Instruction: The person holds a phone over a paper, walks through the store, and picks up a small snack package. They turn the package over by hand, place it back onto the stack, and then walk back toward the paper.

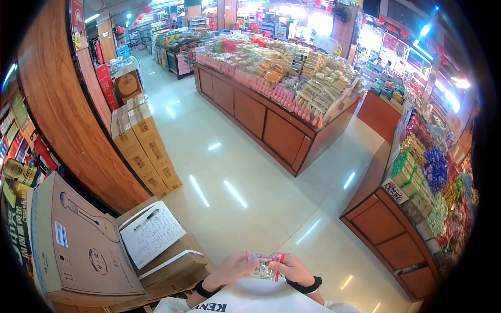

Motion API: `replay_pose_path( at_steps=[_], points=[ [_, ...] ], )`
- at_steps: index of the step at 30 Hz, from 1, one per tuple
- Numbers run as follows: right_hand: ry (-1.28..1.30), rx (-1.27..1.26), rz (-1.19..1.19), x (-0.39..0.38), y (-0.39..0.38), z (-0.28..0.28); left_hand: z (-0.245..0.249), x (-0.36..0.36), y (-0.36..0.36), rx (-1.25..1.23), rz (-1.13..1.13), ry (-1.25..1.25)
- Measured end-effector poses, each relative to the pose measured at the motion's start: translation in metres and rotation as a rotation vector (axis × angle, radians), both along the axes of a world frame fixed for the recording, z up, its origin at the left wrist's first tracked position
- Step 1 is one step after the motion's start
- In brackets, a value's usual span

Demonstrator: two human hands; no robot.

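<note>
Both hands meet low in front of my white shirt, holding a small clear plastic packet (262, 270) with red edges. My left hand (233, 271) grips the packet's left side, fingers closed on it. At the other side, my right hand (293, 269) pinches it near the red edge with the thumb on top. What the packet contains is too small to make out. Dark bands circle both wrists. To the left of my hands, an open notebook (151, 236) with handwriting lies on a cardboard box, and a pen (146, 219) rests on its page.
A large carton (86, 240) stands at the left, beside a wood-panelled pillar (78, 115). Taller stacked cartons (143, 148) line the aisle behind it. A long wooden display counter (255, 112) piled with packaged goods fills the middle, and another counter (391, 229) with wrapped goods stands right.
</note>
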State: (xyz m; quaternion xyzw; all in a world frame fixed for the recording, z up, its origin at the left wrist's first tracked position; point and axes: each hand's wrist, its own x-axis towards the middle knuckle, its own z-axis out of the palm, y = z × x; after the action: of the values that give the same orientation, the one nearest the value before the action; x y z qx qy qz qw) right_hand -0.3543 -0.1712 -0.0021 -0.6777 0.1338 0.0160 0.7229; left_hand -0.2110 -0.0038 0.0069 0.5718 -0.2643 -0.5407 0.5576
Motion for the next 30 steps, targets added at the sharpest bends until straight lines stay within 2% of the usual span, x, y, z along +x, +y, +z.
replay_pose_path(
  at_steps=[8,14,20,24,27,30],
  points=[
    [-0.023,-0.005,-0.019,-0.002,0.001,-0.003,-0.003,-0.001,0.001,0.006,0.0,-0.016],
    [-0.014,0.054,-0.125,-0.004,0.001,-0.007,-0.015,0.004,0.0,-0.109,-0.116,-0.154],
    [-0.02,0.117,-0.154,-0.006,0.001,-0.003,0.007,0.004,-0.004,0.054,-0.184,-0.163],
    [-0.072,0.193,-0.106,-0.011,-0.004,-0.017,0.01,0.001,-0.005,0.043,-0.133,-0.106],
    [-0.165,0.134,-0.039,-0.009,-0.004,-0.013,0.008,0.001,-0.005,0.044,-0.085,-0.083],
    [-0.185,0.046,-0.013,-0.007,-0.005,-0.001,-0.015,0.0,-0.005,0.016,-0.019,-0.093]
  ],
)
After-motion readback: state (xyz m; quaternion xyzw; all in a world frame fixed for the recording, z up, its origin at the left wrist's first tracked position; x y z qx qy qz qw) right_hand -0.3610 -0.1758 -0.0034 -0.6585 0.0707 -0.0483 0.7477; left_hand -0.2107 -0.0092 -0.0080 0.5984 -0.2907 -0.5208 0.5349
